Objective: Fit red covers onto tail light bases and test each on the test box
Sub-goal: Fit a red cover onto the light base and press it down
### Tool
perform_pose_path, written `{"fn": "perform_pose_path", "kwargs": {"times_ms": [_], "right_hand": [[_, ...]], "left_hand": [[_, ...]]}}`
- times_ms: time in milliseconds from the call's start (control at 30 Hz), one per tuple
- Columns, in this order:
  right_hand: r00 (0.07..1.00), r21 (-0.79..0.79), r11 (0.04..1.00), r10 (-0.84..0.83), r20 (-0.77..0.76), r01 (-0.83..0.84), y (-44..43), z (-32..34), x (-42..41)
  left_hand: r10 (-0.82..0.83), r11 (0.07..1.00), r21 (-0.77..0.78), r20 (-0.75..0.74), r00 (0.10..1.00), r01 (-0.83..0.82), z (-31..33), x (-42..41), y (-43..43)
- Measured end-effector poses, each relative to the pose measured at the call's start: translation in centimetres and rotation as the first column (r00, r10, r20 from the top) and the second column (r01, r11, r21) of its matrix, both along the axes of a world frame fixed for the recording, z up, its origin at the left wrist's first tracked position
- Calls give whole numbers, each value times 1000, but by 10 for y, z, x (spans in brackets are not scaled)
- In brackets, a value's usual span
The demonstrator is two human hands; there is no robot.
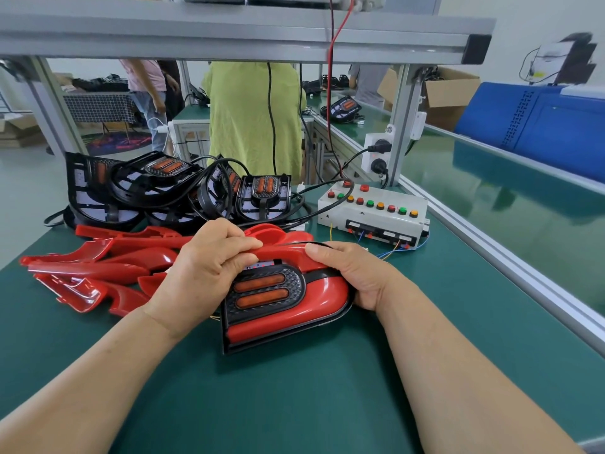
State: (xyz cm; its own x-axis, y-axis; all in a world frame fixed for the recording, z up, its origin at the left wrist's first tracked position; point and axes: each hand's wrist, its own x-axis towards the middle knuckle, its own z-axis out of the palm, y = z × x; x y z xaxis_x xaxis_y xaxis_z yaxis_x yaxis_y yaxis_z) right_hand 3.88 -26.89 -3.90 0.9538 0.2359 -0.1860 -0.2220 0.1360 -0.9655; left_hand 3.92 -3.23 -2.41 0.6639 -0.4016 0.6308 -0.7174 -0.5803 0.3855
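The tail light base (296,280) lies on the green surface (327,404) right in front of the person, with a red cover (327,290) seated over it; the base's black rim shows along the near edge and two orange lenses (261,292) sit in its dark panel. The grip of the left hand (209,267) is clamped on the cover's far left edge, fingers curled over the top. The grip of the right hand (353,276) is closed round the right end of the same cover, thumb lying along its upper edge and fingers tucked beneath.

Left of the hands a loose pile of red covers (98,267) is spread on the surface. Behind them is a heap of bare black bases (157,188), tangled with their black cables.

The test box (373,213), white, stands on the surface beyond the right hand, apart from the light. Its top carries rows of red, green and yellow buttons, a black cable crosses it, and thin blue and yellow wires (393,249) run into its front sockets.

A socket block (376,155) on the frame post holds two black plugs. Further back on the right an open cardboard box (448,93) stands with flaps up; what it holds cannot be told
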Motion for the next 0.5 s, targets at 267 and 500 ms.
{"fn": "perform_pose_path", "kwargs": {"times_ms": [267,500], "right_hand": [[1000,-7,1000,-12,3,12,1,1,-1],[998,-17,998,-58,-35,58,3,3,-2]], "left_hand": [[3,996,-84,-59,998,-8,-4,-2,-1],[-6,980,-196,-185,983,-30,-11,2,1]]}}
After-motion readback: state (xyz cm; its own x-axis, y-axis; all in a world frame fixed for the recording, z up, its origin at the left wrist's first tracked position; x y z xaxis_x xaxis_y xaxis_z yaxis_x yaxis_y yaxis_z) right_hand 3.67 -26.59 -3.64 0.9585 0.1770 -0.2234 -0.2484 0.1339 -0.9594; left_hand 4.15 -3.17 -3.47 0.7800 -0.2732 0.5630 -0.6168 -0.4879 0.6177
